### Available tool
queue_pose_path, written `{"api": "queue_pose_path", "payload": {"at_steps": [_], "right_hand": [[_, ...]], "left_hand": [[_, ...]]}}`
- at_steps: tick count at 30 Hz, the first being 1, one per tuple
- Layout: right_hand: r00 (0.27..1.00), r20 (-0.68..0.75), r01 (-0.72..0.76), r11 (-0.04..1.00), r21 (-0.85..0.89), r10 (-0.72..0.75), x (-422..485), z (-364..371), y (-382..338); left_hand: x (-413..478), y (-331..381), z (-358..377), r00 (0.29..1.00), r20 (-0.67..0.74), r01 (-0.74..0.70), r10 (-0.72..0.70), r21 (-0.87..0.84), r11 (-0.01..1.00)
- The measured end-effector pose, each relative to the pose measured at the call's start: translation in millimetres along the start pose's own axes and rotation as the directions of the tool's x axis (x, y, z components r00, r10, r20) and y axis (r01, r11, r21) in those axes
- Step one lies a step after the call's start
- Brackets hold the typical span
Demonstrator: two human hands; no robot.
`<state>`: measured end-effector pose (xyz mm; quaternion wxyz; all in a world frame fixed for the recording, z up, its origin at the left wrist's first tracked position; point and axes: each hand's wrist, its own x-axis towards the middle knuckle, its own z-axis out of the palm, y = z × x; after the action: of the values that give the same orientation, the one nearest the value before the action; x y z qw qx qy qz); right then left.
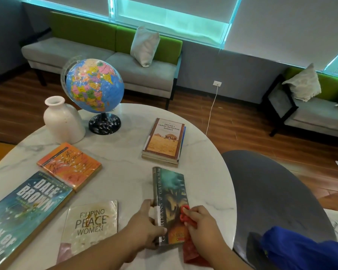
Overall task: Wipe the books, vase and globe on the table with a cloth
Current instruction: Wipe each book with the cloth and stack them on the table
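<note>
Two bare hands meet over a dark paperback (170, 193) at the near right edge of the round marble table (125, 137). The left hand (146, 227) grips the book along its spine side, fingers curled round that edge close to the near end. The right hand (201, 221) has its fingers bunched round a red cloth (185, 214) and presses it on the cover's right half, about midway up; the cloth's loose end trails under the wrist towards the table's near edge. The book lies flat, its far end pointing away from the person.

Just beyond it, nearer the table's right edge, sits a stack of books (164, 141). To the left lie a pale book (92, 221), a blue Dale Brown book (27, 207) at the near left edge, and an orange book (69, 165) beyond them. At the far left edge the white vase (62, 121) stands upright just beside the globe (95, 84). A grey chair (271, 191) is drawn up on the right.
</note>
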<state>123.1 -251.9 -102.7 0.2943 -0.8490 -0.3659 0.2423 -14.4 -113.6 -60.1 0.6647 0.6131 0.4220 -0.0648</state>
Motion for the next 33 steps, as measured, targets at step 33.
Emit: {"api": "queue_pose_path", "payload": {"at_steps": [33], "right_hand": [[0.794, -0.518, -0.166, 0.933, 0.318, 0.318, 20.9, -113.8, -7.5]], "left_hand": [[16.1, -52.7, -34.7, 0.7, 0.446, -0.512, 0.558, 0.858, -0.043]]}}
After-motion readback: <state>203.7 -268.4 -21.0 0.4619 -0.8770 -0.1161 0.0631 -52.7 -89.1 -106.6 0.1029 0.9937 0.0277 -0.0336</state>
